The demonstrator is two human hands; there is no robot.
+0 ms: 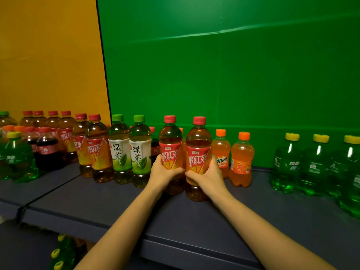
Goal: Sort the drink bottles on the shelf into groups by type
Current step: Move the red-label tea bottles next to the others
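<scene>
On shelf [116, 201], tea bottles [170, 147] [198, 151] in grips [162, 173] [207, 177]

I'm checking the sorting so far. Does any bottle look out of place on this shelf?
Yes. A yellow-capped green soda bottle stands far left beside the cola bottles, while the other green soda bottles are grouped far right.

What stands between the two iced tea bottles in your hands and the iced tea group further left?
Two green-capped green tea bottles stand there in the head view, with a small dark bottle partly hidden behind them.
</scene>
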